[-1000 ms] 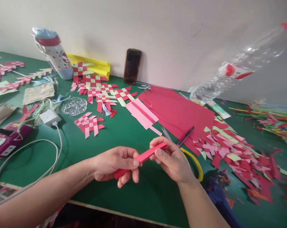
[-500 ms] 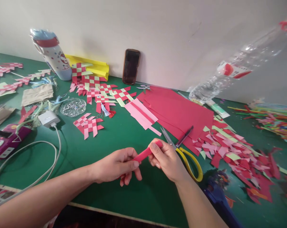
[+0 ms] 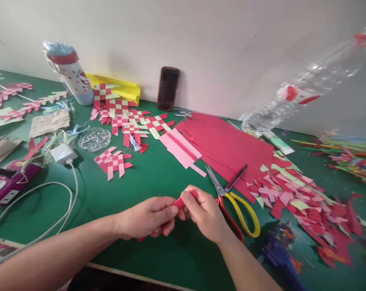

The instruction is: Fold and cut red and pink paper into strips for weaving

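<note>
Both hands pinch one red paper strip (image 3: 185,198) just above the green table (image 3: 158,173). My left hand (image 3: 148,216) is closed on its near end, thumb on top. My right hand (image 3: 205,214) is closed on the far end, and most of the strip is hidden inside the fingers. The two hands touch at the fingertips. Open scissors (image 3: 235,202) with yellow and red handles lie right beside my right hand. Red paper sheets (image 3: 231,145) lie behind them.
Woven red, pink and green paper pieces (image 3: 113,161) lie to the left, with a charger and cable (image 3: 63,154), a tray of googly eyes (image 3: 94,139) and a bottle (image 3: 69,72). A phone (image 3: 168,88) leans on the wall. Paper scraps (image 3: 298,194) pile at right.
The hands have come together along the strip. Its visible length has shrunk from long to a short stub. Both hands have dropped nearer the table, uncovering the scissors.
</note>
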The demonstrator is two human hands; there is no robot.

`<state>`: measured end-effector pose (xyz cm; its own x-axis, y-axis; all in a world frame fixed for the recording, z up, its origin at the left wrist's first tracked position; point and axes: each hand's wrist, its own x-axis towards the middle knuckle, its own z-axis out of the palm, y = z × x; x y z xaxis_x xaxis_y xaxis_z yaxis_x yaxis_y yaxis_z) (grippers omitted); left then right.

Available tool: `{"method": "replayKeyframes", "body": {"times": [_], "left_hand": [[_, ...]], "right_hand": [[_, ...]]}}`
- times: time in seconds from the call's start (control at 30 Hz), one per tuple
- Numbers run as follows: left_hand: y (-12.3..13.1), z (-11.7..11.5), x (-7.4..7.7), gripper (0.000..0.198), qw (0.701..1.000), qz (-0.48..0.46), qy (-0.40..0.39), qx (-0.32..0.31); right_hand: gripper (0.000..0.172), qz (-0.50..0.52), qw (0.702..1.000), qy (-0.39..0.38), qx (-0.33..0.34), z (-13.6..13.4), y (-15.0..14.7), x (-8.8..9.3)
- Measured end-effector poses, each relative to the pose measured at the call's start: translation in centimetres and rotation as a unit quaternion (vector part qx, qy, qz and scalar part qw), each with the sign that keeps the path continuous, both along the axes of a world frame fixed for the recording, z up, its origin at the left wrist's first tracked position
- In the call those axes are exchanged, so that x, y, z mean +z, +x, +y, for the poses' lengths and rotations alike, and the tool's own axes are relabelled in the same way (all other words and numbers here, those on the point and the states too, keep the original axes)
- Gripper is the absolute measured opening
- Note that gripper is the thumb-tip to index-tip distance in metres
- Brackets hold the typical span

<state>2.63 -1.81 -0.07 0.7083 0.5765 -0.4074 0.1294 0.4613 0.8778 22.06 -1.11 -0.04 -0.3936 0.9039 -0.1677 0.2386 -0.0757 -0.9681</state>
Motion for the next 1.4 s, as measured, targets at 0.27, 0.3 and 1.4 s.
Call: {"method": "replayKeyframes", "body": {"times": [0.27, 0.3, 1.4], "left_hand": [[0.4, 0.0, -0.3, 0.03, 0.991, -0.049, -0.083, 0.092], [0.5, 0.1, -0.4, 0.027, 0.985, -0.058, -0.105, 0.126], [0.6, 1.4, 0.0, 0.017, 0.909, -0.138, -0.199, 0.339]], "right_hand": [[0.037, -0.074, 0.973, 0.148, -0.161, 1.9, 1.7, -0.9], [0.034, -0.125, 0.951, 0.218, -0.181, 2.3, 2.0, -1.1], [0.019, -0.502, 0.792, 0.332, -0.104, 3.4, 1.3, -2.8]]}}
